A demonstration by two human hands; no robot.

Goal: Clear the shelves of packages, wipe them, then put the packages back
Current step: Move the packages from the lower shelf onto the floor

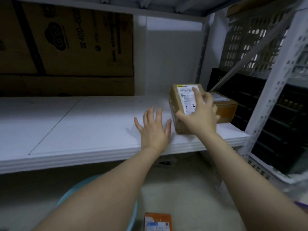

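Note:
A brown cardboard package with a white shipping label marked "4-2" stands on the white shelf board at the right. My right hand grips it from above, fingers spread over the label. Just left of it, my left hand lies flat on the shelf with fingers apart, holding nothing. A second brown package sits behind and to the right of the first, partly hidden by my right hand.
A large printed cardboard box fills the back left of the shelf. A perforated grey upright bounds the shelf at the right, with crates beyond. On the floor below are a light blue basin and an orange package.

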